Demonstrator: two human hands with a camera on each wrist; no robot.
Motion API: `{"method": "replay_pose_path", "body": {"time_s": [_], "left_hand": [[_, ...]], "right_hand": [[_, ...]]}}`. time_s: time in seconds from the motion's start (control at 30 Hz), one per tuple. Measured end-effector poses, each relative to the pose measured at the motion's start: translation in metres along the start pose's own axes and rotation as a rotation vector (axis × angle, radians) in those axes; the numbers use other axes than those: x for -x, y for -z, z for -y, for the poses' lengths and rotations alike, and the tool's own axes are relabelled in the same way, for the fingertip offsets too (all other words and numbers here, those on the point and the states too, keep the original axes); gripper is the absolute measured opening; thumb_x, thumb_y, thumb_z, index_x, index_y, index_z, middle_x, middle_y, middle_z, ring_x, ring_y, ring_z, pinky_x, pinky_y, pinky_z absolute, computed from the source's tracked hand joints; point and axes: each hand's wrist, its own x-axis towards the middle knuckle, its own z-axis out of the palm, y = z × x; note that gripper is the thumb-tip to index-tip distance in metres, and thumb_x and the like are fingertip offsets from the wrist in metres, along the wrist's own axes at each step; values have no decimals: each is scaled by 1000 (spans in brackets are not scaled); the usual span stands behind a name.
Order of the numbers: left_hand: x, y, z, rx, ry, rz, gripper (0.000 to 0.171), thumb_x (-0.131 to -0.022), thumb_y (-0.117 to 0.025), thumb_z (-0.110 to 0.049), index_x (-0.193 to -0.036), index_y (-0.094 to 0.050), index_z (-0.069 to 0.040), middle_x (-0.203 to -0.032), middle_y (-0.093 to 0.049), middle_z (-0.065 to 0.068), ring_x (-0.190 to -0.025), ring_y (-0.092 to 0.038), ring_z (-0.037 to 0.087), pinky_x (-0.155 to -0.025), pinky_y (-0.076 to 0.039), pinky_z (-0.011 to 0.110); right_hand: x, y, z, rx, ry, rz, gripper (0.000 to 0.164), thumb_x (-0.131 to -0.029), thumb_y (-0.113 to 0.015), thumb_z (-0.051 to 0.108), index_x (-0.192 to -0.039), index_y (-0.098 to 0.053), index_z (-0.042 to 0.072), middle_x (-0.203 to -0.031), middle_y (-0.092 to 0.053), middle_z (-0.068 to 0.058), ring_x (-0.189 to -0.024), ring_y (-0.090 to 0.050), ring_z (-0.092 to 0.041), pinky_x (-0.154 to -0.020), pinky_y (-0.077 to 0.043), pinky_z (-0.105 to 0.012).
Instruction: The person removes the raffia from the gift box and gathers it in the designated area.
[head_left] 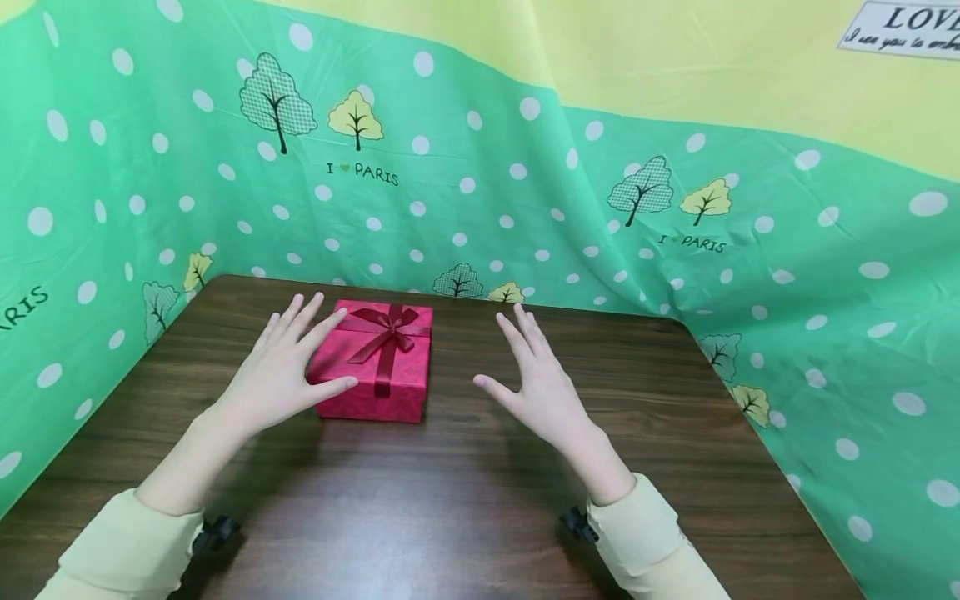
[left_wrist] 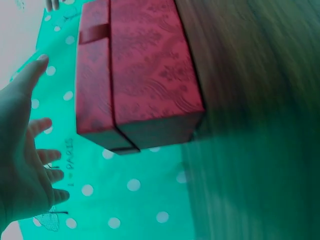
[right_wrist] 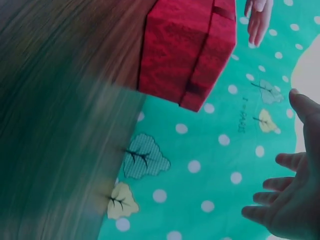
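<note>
A red gift box [head_left: 405,392] with a dark red ribbon and bow [head_left: 391,330] on its lid stands on the brown wooden table [head_left: 420,517]. My left hand [head_left: 273,375] hovers by its left side, fingers spread, and overlaps the box's left edge in the head view. To the right of the box, across a gap, my right hand [head_left: 543,392] is held up with spread fingers and holds nothing. In the left wrist view the box's patterned side [left_wrist: 150,65] is near the spread left hand [left_wrist: 25,150]. The right wrist view shows the box [right_wrist: 175,50] apart from the right hand [right_wrist: 295,185].
A green polka-dot cloth [head_left: 480,167] with printed trees hangs behind the table and along both sides. Yellow fabric [head_left: 675,67] forms its upper part. Small black devices sit under both wrists, one by the left cuff [head_left: 216,533] and one by the right cuff [head_left: 579,525].
</note>
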Motion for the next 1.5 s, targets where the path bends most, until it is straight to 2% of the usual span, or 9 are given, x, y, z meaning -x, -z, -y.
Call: {"method": "replay_pose_path", "body": {"time_s": [0.13, 0.27, 0.5, 0.67, 0.87, 1.03, 1.27, 1.5], "left_hand": [[2, -3, 9, 23, -1, -5, 91, -75, -66, -64, -149, -28, -26, -156, -19, 12, -145, -8, 34, -115, -8, 54], [3, -6, 17, 51, 2, 3, 90, -75, -67, -62, -149, -31, -23, -155, -21, 12, -144, -11, 36, -115, -10, 54], [3, -13, 28, 105, 13, 58, 90, -76, -66, -62, -150, -28, -25, -155, -22, 12, -145, -10, 33, -115, -8, 52], [3, -18, 33, 153, 17, 94, 92, -76, -69, -59, -150, -28, -24, -155, -22, 12, -144, -11, 35, -114, -11, 55], [1, -24, 41, 217, 36, 151, 95, -75, -70, -58, -151, -23, -24, -156, -20, 14, -143, -10, 38, -108, -15, 65], [-1, -29, 45, 279, 60, 193, 97, -75, -72, -56, -152, -20, -26, -157, -18, 11, -144, -10, 37, -102, -20, 70], [-3, -32, 48, 375, 70, 222, 99, -73, -76, -50, -151, -20, -26, -157, -18, 11, -143, -11, 38, -101, -22, 70], [-4, -34, 49, 394, 80, 240, 100, -71, -78, -51, -150, -22, -29, -156, -20, 11, -141, -16, 39, -98, -27, 70]], "right_hand": [[-6, -8, 7, -53, -2, 14, 85, -83, -56, 64, -151, -13, 36, -159, -6, 9, -146, -10, -16, -102, -38, -55], [-11, -16, 12, -111, -11, 35, 85, -83, -55, 65, -151, -11, 37, -158, -7, 12, -145, -15, -15, -103, -36, -55], [-18, -34, 19, -177, -32, 87, 86, -83, -58, 63, -151, -12, 37, -157, -10, 13, -143, -22, -19, -105, -34, -55], [-23, -47, 24, -236, -40, 120, 86, -83, -64, 55, -151, -15, 35, -157, -13, 12, -142, -25, -19, -105, -34, -51], [-27, -61, 29, -308, -56, 169, 87, -82, -63, 58, -151, -17, 33, -157, -15, 10, -142, -23, -16, -106, -34, -49], [-31, -73, 31, -341, -70, 215, 91, -80, -65, 58, -152, -18, 28, -158, -15, 7, -143, -22, -17, -106, -34, -51], [-38, -87, 29, -367, -59, 271, 95, -78, -71, 53, -152, -19, 25, -158, -16, -1, -143, -21, -19, -106, -34, -50], [-42, -92, 27, -363, -51, 280, 94, -75, -76, 44, -150, -24, 23, -156, -22, -5, -141, -27, -21, -107, -34, -48]]}}
